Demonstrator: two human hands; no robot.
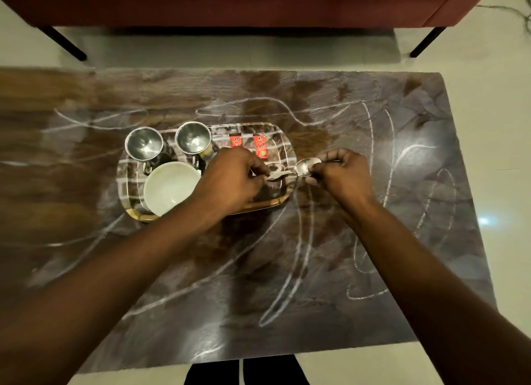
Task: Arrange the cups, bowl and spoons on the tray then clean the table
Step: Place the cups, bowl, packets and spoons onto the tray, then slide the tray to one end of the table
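Note:
A patterned tray lies on the dark marble table. On its left part stand two steel cups and a white bowl. Two red sachets lie at the tray's back right. My left hand is over the tray's right part, its fingers pinched on a spoon low over the tray. My right hand hovers just past the tray's right edge, pinching a second spoon whose bowl points left.
White smear marks run across the table top. A dark red sofa with black legs stands behind the table's far edge. The pale floor shows to the right and in front of the table.

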